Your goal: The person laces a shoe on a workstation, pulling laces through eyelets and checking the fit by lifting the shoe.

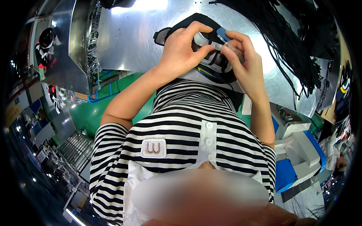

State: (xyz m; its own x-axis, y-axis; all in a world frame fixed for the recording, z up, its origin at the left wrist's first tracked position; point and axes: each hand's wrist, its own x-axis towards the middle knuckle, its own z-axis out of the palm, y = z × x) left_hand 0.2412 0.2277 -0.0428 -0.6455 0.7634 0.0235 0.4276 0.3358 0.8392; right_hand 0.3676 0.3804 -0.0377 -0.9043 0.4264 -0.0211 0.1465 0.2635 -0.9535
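- Left hand (183, 49) at about 12 o'clock, curled, thumb and fingers pinched on a clear plastic strip (211, 45) over a black shoe (211, 62).
- Right hand (243, 56) just at 1 o'clock of centre, fingers bent, pinching the other end of the same strip, fingertips close to those of the left.
- Small blue tab (223, 34) showing just above the right fingers, touching the strip end; whether held, cannot tell.
- Shoe resting on a shiny metal table (132, 41), at its near edge, mostly hidden under both hands, dark with a thin yellow-green line at its lower side.
- Bundle of black laces (290, 41) heaped at 2 o'clock on the table, well apart from the hands.
- White and blue machine (298, 150) at 4 o'clock, below the table edge.
- Green floor (90, 113) at 9 o'clock.
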